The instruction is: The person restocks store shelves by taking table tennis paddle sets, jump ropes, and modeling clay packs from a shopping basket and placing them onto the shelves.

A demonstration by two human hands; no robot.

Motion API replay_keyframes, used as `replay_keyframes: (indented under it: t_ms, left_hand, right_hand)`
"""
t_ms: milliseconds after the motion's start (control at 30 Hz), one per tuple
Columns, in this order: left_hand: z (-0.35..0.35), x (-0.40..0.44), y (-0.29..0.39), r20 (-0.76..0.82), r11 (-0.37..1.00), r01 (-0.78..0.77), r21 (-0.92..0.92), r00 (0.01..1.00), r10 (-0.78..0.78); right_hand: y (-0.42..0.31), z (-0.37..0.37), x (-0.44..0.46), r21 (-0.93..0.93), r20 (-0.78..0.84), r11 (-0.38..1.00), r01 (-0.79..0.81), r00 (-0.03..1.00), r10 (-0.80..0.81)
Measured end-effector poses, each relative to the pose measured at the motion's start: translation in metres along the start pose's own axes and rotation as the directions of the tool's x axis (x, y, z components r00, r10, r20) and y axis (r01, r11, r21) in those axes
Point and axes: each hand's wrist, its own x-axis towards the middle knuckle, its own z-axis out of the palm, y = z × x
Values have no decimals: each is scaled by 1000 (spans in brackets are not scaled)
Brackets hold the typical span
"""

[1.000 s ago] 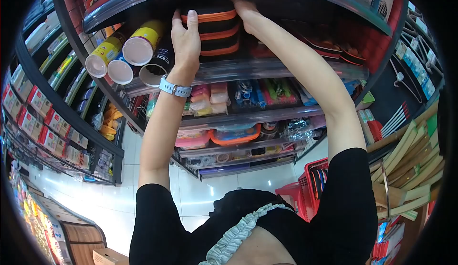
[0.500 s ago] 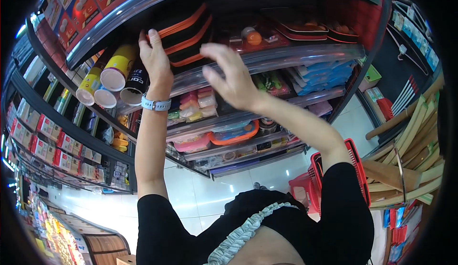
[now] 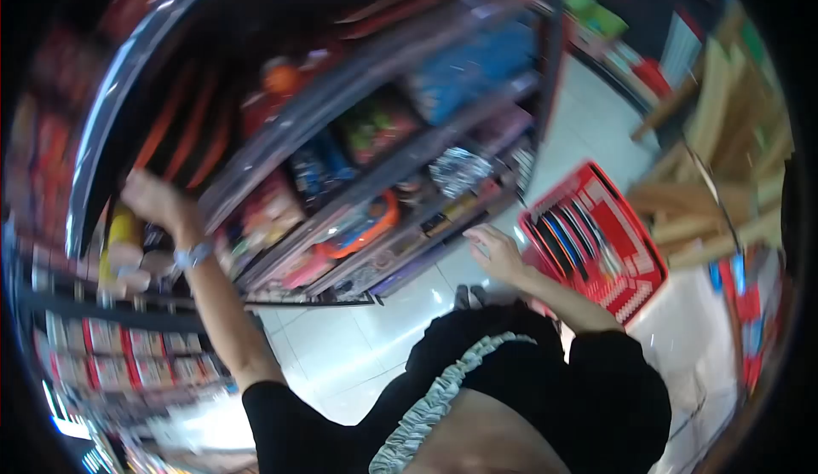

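Note:
Smeared by motion, my left hand point(image 3: 158, 201), with a light blue watch point(image 3: 192, 255) at its wrist, is at the lower end of a stack of black cases with orange edges point(image 3: 175, 129) on the shelf. Whether it touches them is not clear. Yellow cylindrical tubes point(image 3: 125, 239) lie just below that hand. My right hand point(image 3: 497, 254) is over the floor, fingers apart and nothing visible in them. Beside it stands a red shopping basket point(image 3: 637, 248), holding several thin dark items with coloured edges point(image 3: 567, 239).
Lower shelves carry blue packs point(image 3: 473, 69), an orange-rimmed tub point(image 3: 366, 231) and a silvery crinkled pack point(image 3: 460, 171). Wooden poles point(image 3: 716, 141) stand at the right. Red-and-white boxes point(image 3: 111, 355) line a rack at the left. White tiled floor point(image 3: 341, 338) lies below.
The view has swung, so the shelf now slants and the basket shows more fully. My right hand has come down from the shelf to beside the basket; my left stays by the cases.

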Motion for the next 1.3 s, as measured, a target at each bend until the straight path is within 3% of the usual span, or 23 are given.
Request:
replay_keyframes:
  t_ms: [33, 67, 100, 167, 200, 233, 267, 300, 333, 367, 433, 500, 533, 567, 600, 733, 833, 967, 1067, 1167, 1300]
  left_hand:
    - [-2, -1, -31, -50, 903, -363, 230, 922, 384]
    - [-5, -38, 67, -103, 994, -107, -7, 989, 106]
    - [1, -64, 81, -115, 971, -220, -98, 971, 208]
    - [16, -131, 126, -57, 933, -340, -115, 940, 336]
    - [29, -192, 113, 124, 830, -546, -112, 821, 557]
    - [53, -246, 118, 304, 782, -526, -334, 725, 618]
    - [60, -293, 138, 509, 751, -440, -493, 554, 659]
    - [58, -339, 166, 725, 808, -179, -561, 364, 584]
    - [60, -379, 167, 833, 838, 44, -544, 144, 534]
    - [62, -413, 177, 844, 841, 143, -522, -60, 533]
    - [64, -462, 206, 682, 740, 60, -670, -343, 646]
    - [66, -503, 216, 551, 694, 202, -691, -475, 686]
    - [65, -508, 233, 554, 754, 226, -616, -557, 619]
    - [66, -517, 241, 553, 755, 235, -612, -556, 621]
    - [67, -526, 249, 552, 756, 243, -608, -555, 622]
    - [68, -553, 265, 570, 804, 274, -528, -587, 575]
    - [67, -569, 265, 574, 822, 274, -499, -606, 550]
    - [64, -573, 282, 577, 850, 234, -471, -647, 498]
    - [62, -578, 289, 575, 868, 229, -441, -670, 469]
    - [61, -580, 297, 601, 886, 238, -398, -662, 448]
    - [67, -585, 298, 608, 883, 244, -402, -650, 456]
  right_hand:
    - [23, -6, -18, -8, -18, 998, -68, 998, 68]
    - [56, -3, -39, 1, -41, 989, -151, 988, 151]
    - [70, -12, -54, -39, -28, 970, -240, 971, 239]
    - [104, -20, -82, -43, -158, 947, -319, 938, 309]
    - [119, -38, -84, -10, -192, 927, -374, 911, 366]
    - [120, -49, -104, 26, -229, 874, -486, 848, 478]
    - [134, -57, -113, 20, -282, 864, -504, 826, 488]
    - [144, -63, -122, 15, -334, 853, -522, 801, 496]
    - [151, -70, -129, 24, -349, 814, -581, 758, 551]
    - [159, -81, -138, 31, -361, 774, -632, 715, 598]
    - [184, -98, -162, 175, -359, 661, -729, 578, 733]
    - [213, -113, -189, 303, -407, 587, -751, 455, 792]
    - [221, -125, -200, 220, -480, 574, -788, 425, 768]
    - [229, -133, -208, 139, -546, 556, -819, 405, 733]
    - [236, -142, -218, -102, -601, 530, -842, 477, 642]
    - [285, -169, -251, -203, -627, 491, -847, 498, 599]
    - [317, -185, -251, -270, -643, 364, -891, 448, 621]
    - [349, -217, -242, -111, -415, -3, -994, 44, 909]
    - [451, -191, -305, 160, -9, 99, -982, 99, 995]
    - [459, -186, -303, 183, 1, 135, -974, 137, 991]
    - [404, -206, -259, -103, -148, 124, -987, 138, 979]
